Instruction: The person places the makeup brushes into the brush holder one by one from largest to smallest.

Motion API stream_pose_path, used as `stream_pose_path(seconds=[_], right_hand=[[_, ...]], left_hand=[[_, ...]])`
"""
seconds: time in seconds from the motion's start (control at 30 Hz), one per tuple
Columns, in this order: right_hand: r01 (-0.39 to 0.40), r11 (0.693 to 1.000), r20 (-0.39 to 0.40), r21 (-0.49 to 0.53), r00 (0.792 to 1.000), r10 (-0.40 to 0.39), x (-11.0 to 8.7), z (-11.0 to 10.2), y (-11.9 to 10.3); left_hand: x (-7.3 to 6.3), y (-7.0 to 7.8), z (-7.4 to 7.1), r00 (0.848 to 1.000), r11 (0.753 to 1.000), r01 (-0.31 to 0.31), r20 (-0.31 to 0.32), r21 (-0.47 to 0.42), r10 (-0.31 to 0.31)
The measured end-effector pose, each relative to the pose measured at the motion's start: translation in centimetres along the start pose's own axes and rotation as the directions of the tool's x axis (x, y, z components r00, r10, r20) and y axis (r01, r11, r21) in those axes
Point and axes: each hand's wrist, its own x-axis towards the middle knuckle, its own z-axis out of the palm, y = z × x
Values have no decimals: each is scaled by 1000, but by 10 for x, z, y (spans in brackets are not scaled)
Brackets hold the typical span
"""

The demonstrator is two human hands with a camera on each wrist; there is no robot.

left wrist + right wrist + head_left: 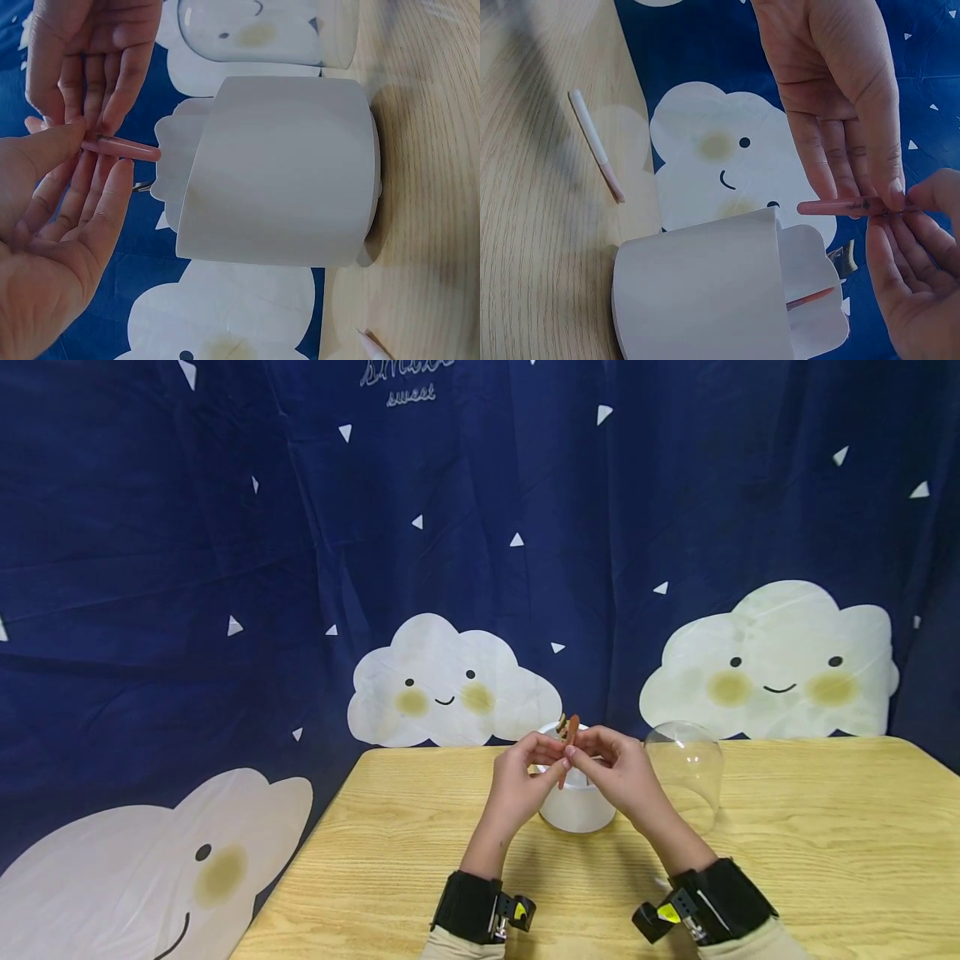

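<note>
Both hands meet over a white round container [577, 814] on the table and hold one slim pink tube [840, 207] with small dark print. My left hand [521, 781] pinches it between thumb and fingertips. On the other side, the thumb and fingers of my right hand [622, 772] pinch it too. In the left wrist view the tube points toward the container's scalloped white insert [180, 150]. From that insert a dark, shiny piece [843, 259] and a thin reddish stick [810, 298] poke out in the right wrist view.
A clear dome cover [708, 768] stands on the wooden table [825, 843], right of the container. A white and pink pen-like stick [595, 139] lies on the tabletop. Behind the table hangs a dark blue curtain [480, 568] with cloud faces.
</note>
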Motion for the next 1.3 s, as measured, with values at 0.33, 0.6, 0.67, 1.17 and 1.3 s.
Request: stream_pose_path(seconds=[0.33,0.6,0.67,1.17,1.3], right_hand=[[8,1000,-50,-27,999,-9,1,-5,-2],[10,999,-100,-46,995,-14,3,-16,-3],[15,999,-118,-50,993,-21,3,-19,-2],[24,969,-221,-245,972,-80,7,-27,3],[26,952,-187,-306,978,-87,7,-26,7]], left_hand=[[0,-1,-1,999,999,15,-49,49,-12],[-2,-8,-3,975,981,71,-222,182,-29],[-3,-12,-4,970,968,94,-241,233,-36],[-5,-27,-3,982,945,169,-126,279,-139],[-5,-28,-3,986,949,148,-117,279,-119]])
